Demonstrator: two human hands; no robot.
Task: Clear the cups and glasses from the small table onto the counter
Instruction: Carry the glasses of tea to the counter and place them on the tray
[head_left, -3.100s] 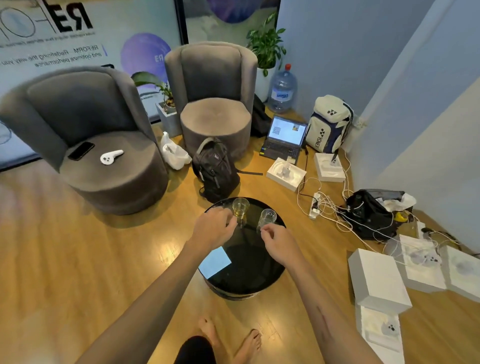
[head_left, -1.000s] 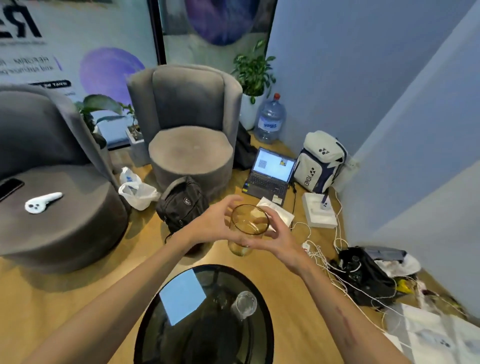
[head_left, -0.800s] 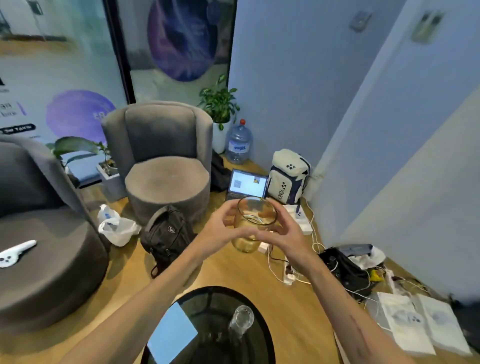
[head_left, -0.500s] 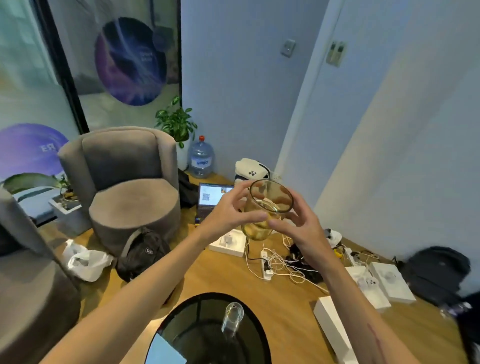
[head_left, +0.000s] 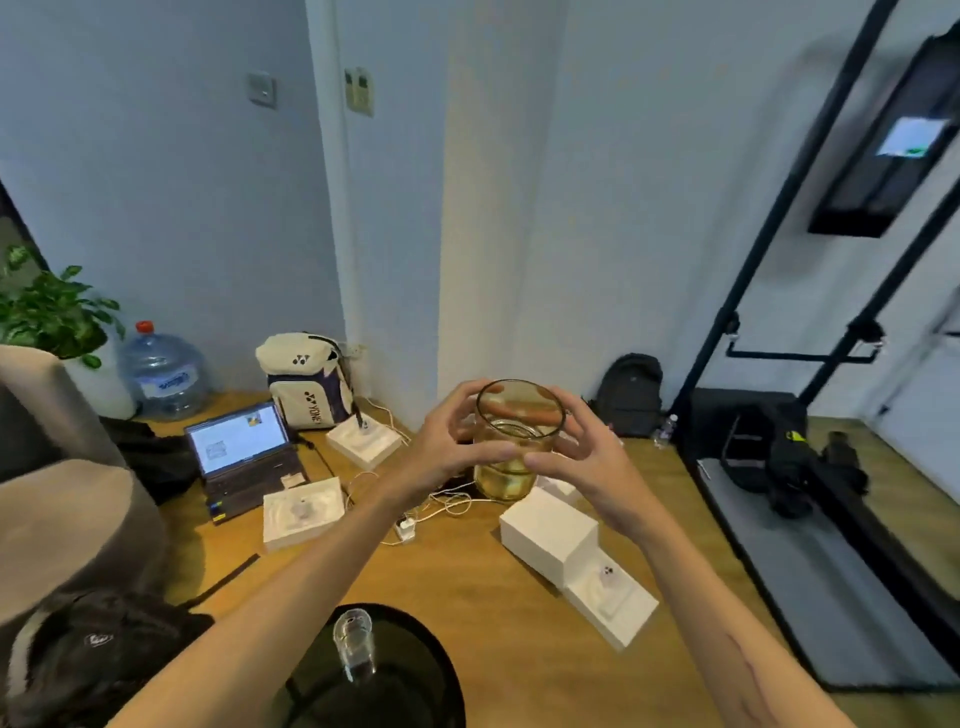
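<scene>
Amber glass held upright in mid-frame, above the floor, gripped from both sides: left hand curled round its left wall, right hand round its right. Fingers behind seen only through the tinted wall; contents hard to judge. Clear glass standing on the small black table, bottom centre, table cut off by the lower edge. Wooden floor strewn with white boxes, cables and an open laptop. Grey armchair cropped at left. Pale walls; blurred black frame at right.
</scene>
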